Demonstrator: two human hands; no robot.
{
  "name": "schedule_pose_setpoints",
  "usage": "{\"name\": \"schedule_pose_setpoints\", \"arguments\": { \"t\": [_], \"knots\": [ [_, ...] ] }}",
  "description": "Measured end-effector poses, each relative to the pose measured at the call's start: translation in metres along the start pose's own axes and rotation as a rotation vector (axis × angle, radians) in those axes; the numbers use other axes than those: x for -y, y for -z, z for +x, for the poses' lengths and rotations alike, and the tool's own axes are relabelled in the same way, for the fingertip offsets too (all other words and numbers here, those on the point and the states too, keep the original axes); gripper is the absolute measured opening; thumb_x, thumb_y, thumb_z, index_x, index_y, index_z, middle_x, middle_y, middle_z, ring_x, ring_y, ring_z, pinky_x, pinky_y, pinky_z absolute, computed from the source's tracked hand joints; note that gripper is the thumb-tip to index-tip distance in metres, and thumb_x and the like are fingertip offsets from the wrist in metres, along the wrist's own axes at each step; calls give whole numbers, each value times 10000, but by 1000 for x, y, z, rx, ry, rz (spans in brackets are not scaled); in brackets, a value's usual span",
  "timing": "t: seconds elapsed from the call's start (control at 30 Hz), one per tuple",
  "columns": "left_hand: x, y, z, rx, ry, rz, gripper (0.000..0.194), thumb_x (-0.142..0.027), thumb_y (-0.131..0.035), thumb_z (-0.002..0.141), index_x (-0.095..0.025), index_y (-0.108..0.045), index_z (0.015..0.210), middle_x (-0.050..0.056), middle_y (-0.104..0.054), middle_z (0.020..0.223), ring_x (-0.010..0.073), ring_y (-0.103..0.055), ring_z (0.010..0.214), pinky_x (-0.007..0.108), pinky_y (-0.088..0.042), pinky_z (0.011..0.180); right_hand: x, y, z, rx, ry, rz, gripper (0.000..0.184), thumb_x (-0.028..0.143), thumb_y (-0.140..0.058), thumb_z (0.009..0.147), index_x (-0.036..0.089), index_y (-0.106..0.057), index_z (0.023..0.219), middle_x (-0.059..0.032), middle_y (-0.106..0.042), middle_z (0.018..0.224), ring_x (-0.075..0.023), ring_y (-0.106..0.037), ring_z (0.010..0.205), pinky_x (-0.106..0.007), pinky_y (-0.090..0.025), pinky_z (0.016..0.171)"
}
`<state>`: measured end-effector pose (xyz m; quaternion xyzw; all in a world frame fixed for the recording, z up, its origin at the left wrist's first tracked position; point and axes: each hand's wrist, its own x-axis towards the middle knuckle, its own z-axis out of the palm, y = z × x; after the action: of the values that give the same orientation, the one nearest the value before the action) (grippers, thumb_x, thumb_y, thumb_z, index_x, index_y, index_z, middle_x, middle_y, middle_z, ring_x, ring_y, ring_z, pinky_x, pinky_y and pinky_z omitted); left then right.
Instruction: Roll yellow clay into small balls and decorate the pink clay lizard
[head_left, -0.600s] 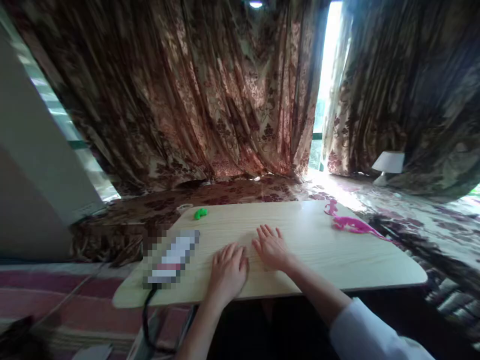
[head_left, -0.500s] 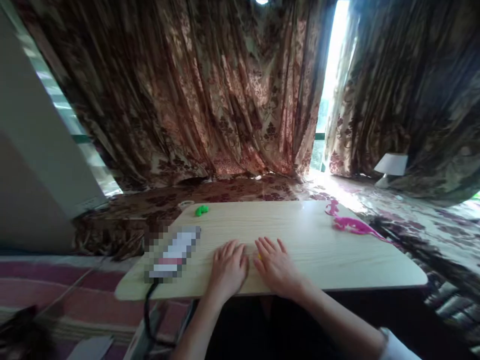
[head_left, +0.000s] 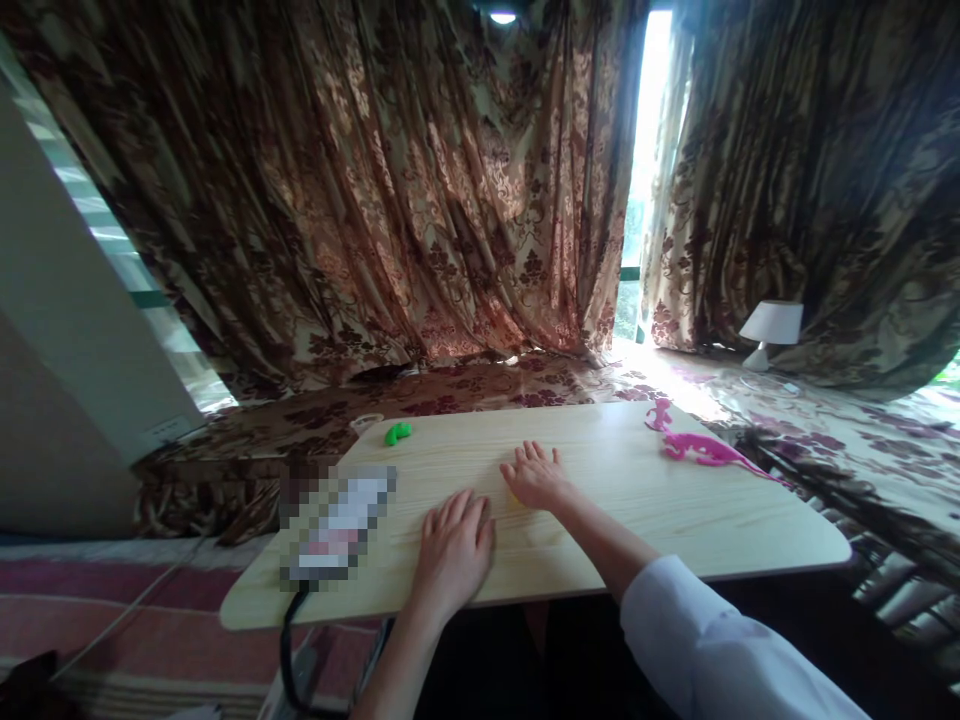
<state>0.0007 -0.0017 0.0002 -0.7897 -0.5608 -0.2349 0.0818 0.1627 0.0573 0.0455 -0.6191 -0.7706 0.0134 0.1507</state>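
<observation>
My left hand [head_left: 455, 548] lies palm down near the front edge of the light wooden table [head_left: 600, 540], fingers stretched out. Farther forward, my right hand [head_left: 534, 476] is palm down with its fingers spread. A small yellow thing [head_left: 515, 500] peeks out under the right palm; most of it is covered, so its kind cannot be made out. At the table's back left is a small bright green curved toy [head_left: 398, 433]. Toward the back right lie a pink lizard-shaped toy [head_left: 705, 449] and a smaller pink figure [head_left: 659, 414], both away from my hands.
A blurred-out flat device [head_left: 341, 525] lies on the left of the table, its black cable [head_left: 287, 640] hanging over the front edge. Behind the table run a cloth-covered ledge [head_left: 465, 385] and patterned curtains [head_left: 450, 200]. A white lamp [head_left: 771, 325] stands at the back right.
My right hand has slid forward and slightly left across the table, with the yellow thing still showing beneath it. The left hand stays nearly in place. The view has shifted a little.
</observation>
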Motion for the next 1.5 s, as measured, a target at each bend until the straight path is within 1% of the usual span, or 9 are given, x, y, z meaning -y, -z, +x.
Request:
{"name": "schedule_pose_setpoints", "arguments": {
  "t": [0.1,0.3,0.4,0.73,0.83,1.0,1.1,1.37,1.5],
  "knots": [
    [1,-1,0,2,2,-10,356,-326,-353,894,-218,-539,1178,93,-516,1290,245,-413,1214,434,-281,997,4,0,-18,-3,43,-5,600,459,-208,925,61,-351,1350,-191,-314,1418,-279,-211,1335,-547,-149,1035],
    [2,0,-2,-1,20,-32,362,-322,-371,885,-220,-532,1192,89,-508,1298,239,-402,1224,415,-269,1008,27,2,-129,-7,238,-11,582,452,-258,919,154,-225,1418,-73,-169,1484,-193,-68,1371,-436,-23,1095],
    [1,1,-2,-2,22,-28,357,-319,-379,880,-223,-540,1185,84,-516,1290,236,-408,1219,407,-271,1009,30,1,-148,-22,274,-3,572,452,-234,926,172,-208,1424,-54,-140,1488,-183,-50,1372,-432,-12,1097],
    [-1,1,1,11,0,6,353,-325,-348,894,-233,-543,1173,81,-524,1284,239,-419,1209,419,-286,994,1,2,-4,9,-1,0,620,460,-212,920,20,-402,1313,-232,-337,1391,-318,-258,1312,-570,-192,1007],
    [-1,1,1,14,4,-8,359,-326,-352,893,-220,-539,1179,90,-514,1293,241,-410,1216,420,-274,1002,5,2,-24,1,29,-11,616,465,-219,920,50,-332,1361,-196,-289,1426,-292,-197,1338,-545,-134,1039],
    [-1,2,-2,16,30,-41,361,-326,-366,886,-219,-531,1189,84,-513,1294,232,-399,1223,412,-252,1021,24,1,-120,7,225,-11,614,494,-254,910,149,-232,1418,-89,-181,1479,-232,-96,1366,-458,-52,1090],
    [-1,2,-3,12,44,-51,356,-318,-373,884,-231,-528,1193,77,-503,1305,230,-387,1234,413,-241,1028,29,1,-143,-6,271,8,613,486,-238,918,146,-199,1427,-79,-151,1484,-229,-91,1367,-457,-43,1094],
    [-3,4,0,1,23,-58,349,-329,-372,885,-221,-543,1170,87,-517,1287,247,-404,1220,415,-265,1010,5,4,-17,38,8,0,641,495,-211,919,47,-319,1365,-208,-303,1416,-304,-204,1333,-575,-155,1020],
    [-2,3,0,-2,27,-104,342,-314,-384,881,-216,-542,1168,94,-515,1286,252,-403,1219,429,-248,1018,3,3,-16,36,4,2,630,494,-211,922,65,-298,1375,-209,-291,1423,-295,-201,1335,-572,-151,1019]
  ]
}}
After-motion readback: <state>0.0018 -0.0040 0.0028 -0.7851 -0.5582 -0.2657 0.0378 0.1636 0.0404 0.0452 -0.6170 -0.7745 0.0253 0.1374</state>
